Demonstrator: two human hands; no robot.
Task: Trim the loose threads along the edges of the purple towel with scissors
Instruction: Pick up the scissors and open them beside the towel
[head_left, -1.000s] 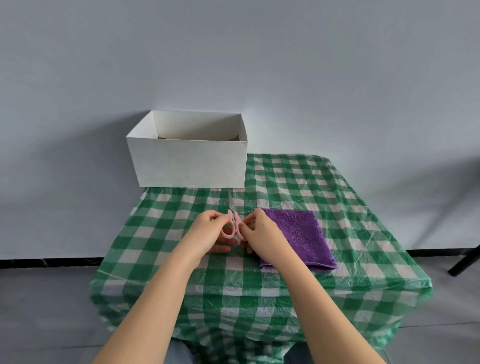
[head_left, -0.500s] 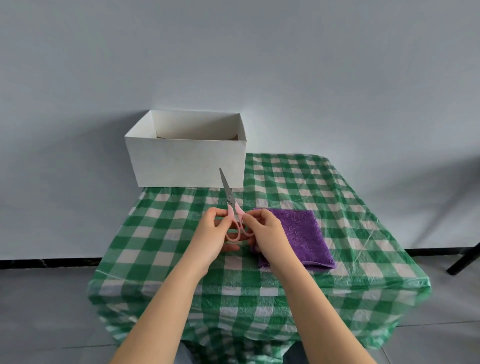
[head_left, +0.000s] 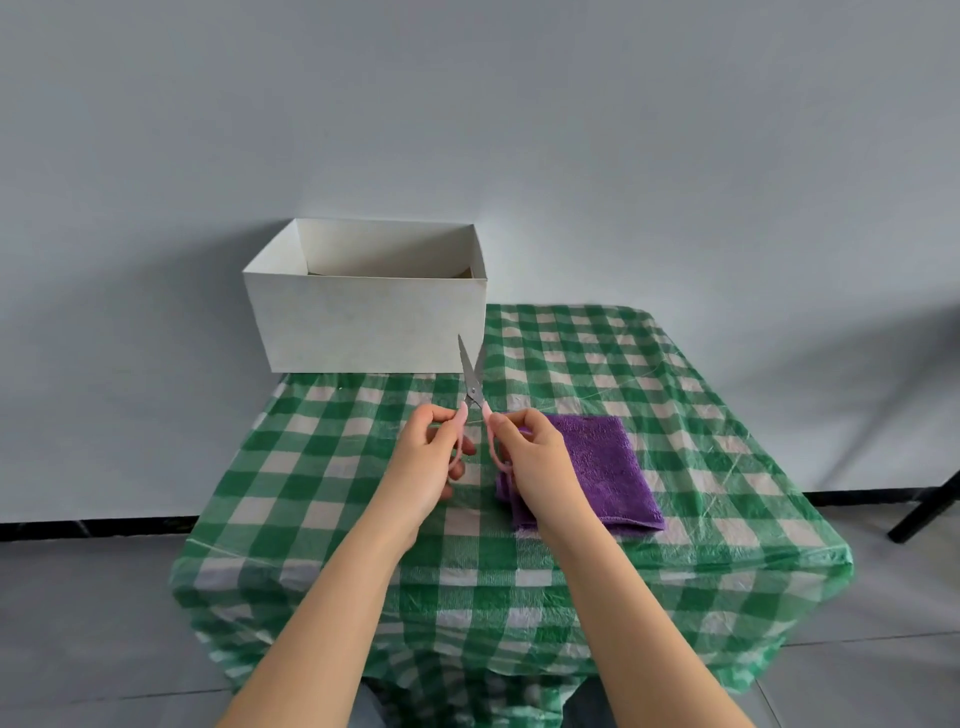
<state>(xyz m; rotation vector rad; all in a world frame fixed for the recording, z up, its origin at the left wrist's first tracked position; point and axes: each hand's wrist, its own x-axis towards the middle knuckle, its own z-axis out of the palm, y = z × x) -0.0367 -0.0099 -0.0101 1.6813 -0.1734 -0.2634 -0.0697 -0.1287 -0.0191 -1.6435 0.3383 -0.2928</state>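
One pair of scissors (head_left: 474, 387) is held upright, blades parted, each handle pinched by left hand (head_left: 428, 460) and right hand (head_left: 535, 462); one purple towel (head_left: 597, 470) is seen.

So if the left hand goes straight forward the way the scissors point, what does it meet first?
Probably the white box: the left hand and right hand hold the scissors with blades aimed at its front wall, though depth is unclear.

Both hands (head_left: 483, 462) grip pink scissors (head_left: 472, 387) (blades parted) beside purple towel (head_left: 597, 467).
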